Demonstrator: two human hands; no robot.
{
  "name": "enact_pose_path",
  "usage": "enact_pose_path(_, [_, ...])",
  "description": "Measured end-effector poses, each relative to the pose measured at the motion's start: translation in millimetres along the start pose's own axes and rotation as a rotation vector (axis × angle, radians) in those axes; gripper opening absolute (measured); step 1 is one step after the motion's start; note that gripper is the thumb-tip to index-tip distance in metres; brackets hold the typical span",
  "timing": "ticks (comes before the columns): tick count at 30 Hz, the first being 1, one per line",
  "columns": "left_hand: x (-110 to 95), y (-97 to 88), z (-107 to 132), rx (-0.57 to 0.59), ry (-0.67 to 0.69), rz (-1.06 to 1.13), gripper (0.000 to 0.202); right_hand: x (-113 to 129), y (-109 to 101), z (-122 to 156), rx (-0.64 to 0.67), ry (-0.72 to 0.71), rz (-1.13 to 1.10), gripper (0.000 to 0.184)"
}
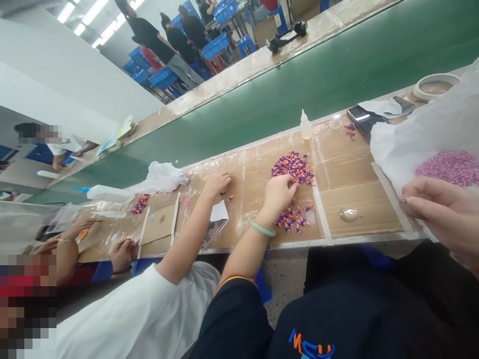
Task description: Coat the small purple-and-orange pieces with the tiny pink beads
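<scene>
My left hand [279, 194], with a pale green bangle at the wrist, rests over a heap of small purple-and-orange figures [294, 167]. Its thumb and fingers are pinched at the heap's lower edge, and what sits between them is hidden. More of the same figures [294, 220] lie just below that hand. At the right edge my right hand [437, 212] is closed in a pinch on a tiny thing too small to name. It is beside a white sheet [396, 144] bearing many small pink pieces [449, 167].
A clear domed blob [349, 214] sits on cardboard between my hands. Behind are a small dropper bottle [306, 125], a phone [364, 117] and a tape roll [436, 87]. A co-worker's hand [217, 184] reaches in at left. A green belt [329, 70] runs beyond the table.
</scene>
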State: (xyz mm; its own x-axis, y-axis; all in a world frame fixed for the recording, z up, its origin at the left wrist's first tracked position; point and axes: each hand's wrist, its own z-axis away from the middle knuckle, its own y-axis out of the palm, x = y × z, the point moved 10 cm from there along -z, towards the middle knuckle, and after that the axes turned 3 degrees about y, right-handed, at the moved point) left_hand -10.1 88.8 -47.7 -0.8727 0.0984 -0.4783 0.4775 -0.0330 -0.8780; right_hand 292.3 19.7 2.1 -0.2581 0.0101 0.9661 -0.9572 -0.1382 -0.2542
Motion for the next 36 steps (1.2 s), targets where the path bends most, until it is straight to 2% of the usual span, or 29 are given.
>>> enact_pose_path(4, [-1.3, 5.1, 0.3, 0.034, -0.006, -0.043, 0.008, -4.7, -5.1, 0.9, -0.06, 0.06, -0.041, 0.027])
enact_pose_path(8, [-1.1, 6.0, 5.6, 0.056, -0.02, -0.054, 0.012, -9.7, -7.8, 0.4, -0.112, 0.127, -0.069, 0.026])
enact_pose_path(13, [-2.9, -2.1, 3.6, 0.044, -0.04, -0.109, 0.018, -4.5, -7.9, 0.6, -0.107, 0.105, -0.089, 0.026])
enact_pose_path(18, [-10.0, 4.1, 1.0, 0.082, -0.033, -0.273, 0.031, -6.5, -8.2, 1.5, -0.115, 0.11, -0.099, 0.026])
enact_pose_path(25, [-10.6, 9.7, -4.2, 0.145, -0.043, -0.38, 0.008, -9.6, -6.7, 1.6, -0.122, 0.136, -0.077, 0.024])
enact_pose_path(31, [-4.7, 9.3, 3.1, 0.222, 0.012, -0.335, 0.012, -14.2, -7.5, 2.8, -0.114, 0.145, -0.092, 0.024])
enact_pose_path(36, [-14.6, 9.7, 2.1, 0.215, 0.084, -0.338, 0.013, -17.7, -7.4, 2.4, -0.12, 0.177, -0.085, 0.026])
